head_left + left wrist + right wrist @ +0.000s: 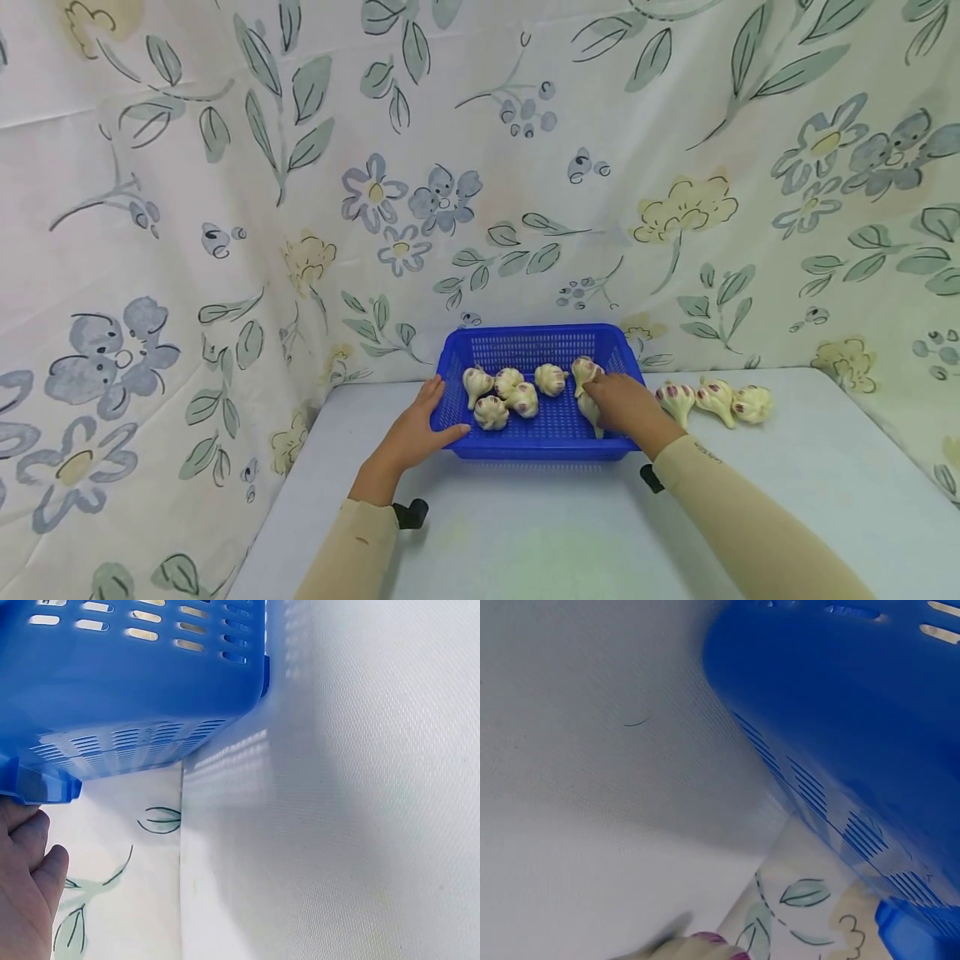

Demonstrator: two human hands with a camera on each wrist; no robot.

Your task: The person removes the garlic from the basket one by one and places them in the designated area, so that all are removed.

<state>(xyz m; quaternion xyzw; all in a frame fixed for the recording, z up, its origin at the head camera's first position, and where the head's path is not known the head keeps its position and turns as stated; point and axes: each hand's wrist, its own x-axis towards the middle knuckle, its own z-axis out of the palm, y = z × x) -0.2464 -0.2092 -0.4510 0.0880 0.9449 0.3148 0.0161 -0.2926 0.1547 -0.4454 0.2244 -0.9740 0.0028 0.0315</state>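
A blue plastic basket (540, 451) with slotted walls stands on the table and holds several garlic bulbs (491, 412). My left hand (412, 427) rests against the basket's left side, fingers fairly straight and thumb at the front left corner. In the left wrist view, its fingers (49, 877) lie by the basket's rim. Over the basket's right side, my right hand (630, 408) reaches in, fingertips down on a garlic bulb (587, 370); another bulb (589, 412) lies just below them. The right wrist view does not show the right fingertips, only the basket wall (840, 712).
Right of the basket, a short row of garlic bulbs (715, 398) lies on the white table (525, 533); part of one bulb (697, 949) shows in the right wrist view. A floral cloth (480, 183) hangs behind the table and along its left side.
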